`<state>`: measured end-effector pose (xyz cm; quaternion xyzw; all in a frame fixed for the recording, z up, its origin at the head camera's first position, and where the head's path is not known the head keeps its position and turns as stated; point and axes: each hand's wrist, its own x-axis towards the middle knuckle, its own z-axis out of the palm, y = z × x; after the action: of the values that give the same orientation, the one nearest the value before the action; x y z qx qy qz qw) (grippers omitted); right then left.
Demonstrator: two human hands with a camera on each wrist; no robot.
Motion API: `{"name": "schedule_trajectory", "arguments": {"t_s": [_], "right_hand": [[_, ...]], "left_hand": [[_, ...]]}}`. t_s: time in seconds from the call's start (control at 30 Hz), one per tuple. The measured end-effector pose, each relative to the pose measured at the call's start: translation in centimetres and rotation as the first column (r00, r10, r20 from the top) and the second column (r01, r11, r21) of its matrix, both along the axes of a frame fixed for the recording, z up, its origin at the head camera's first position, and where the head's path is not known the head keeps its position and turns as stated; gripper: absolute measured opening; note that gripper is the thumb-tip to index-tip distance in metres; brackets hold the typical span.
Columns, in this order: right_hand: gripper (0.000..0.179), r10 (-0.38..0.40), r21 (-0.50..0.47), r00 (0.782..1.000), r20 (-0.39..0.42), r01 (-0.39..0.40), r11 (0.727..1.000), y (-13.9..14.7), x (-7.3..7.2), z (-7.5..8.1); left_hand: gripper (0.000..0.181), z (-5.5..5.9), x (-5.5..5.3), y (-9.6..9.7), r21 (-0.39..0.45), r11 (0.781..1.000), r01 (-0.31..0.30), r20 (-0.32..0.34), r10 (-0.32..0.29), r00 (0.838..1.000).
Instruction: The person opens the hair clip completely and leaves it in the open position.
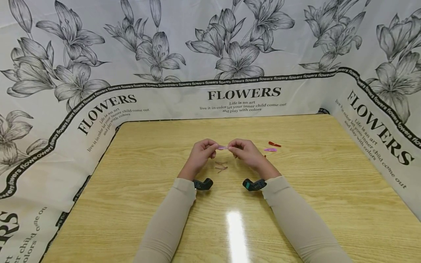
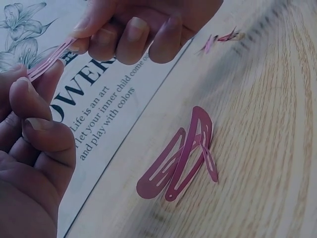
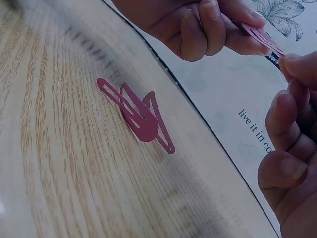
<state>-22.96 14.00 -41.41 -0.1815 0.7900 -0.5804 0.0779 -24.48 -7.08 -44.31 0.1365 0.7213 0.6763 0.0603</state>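
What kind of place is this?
Perhaps a tabletop work nook, though I can't tell which room or building. There's a wood-patterned table, a flower-printed sheet standing around its back and sides, and small hair clips lying on top.

A hair clip (image 1: 222, 148) sits between the left hand (image 1: 200, 155) and the right hand (image 1: 246, 151). Below it on the worktop (image 1: 148, 153), crossed clips (image 1: 221, 168) lie between the hands; more clips (image 1: 270, 149) lie right of the right hand. Beyond both hands hangs a cloth (image 1: 177, 104).
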Motion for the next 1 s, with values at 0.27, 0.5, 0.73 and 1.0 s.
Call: {"name": "schedule_trajectory", "arguments": {"t_s": [0.27,0.5,0.73,1.0], "right_hand": [[0.024,0.024,-0.032,1.000,0.001,-0.024,0.999,0.3,-1.1,-1.6],[0.023,0.029,-0.062,1.000,-0.006,-0.029,0.998,0.3,-0.8,-1.5],[0.023,0.025,-0.065,1.000,-0.004,-0.025,0.998,0.3,-1.0,-1.8],[0.022,0.002,-0.061,1.000,0.001,-0.002,0.998,0.2,-1.0,-1.7]], "left_hand": [[0.019,0.1,0.1,0.1,0.047,0.998,0.038,0.003,-0.038,0.999],[0.018,0.0,0.1,0.2,0.084,0.995,0.059,0.007,-0.060,0.998],[0.018,0.0,0.1,0.1,0.085,0.995,0.061,0.015,-0.062,0.998],[0.022,0.0,0.2,0.0,0.052,0.997,0.056,0.025,-0.057,0.998]]}}
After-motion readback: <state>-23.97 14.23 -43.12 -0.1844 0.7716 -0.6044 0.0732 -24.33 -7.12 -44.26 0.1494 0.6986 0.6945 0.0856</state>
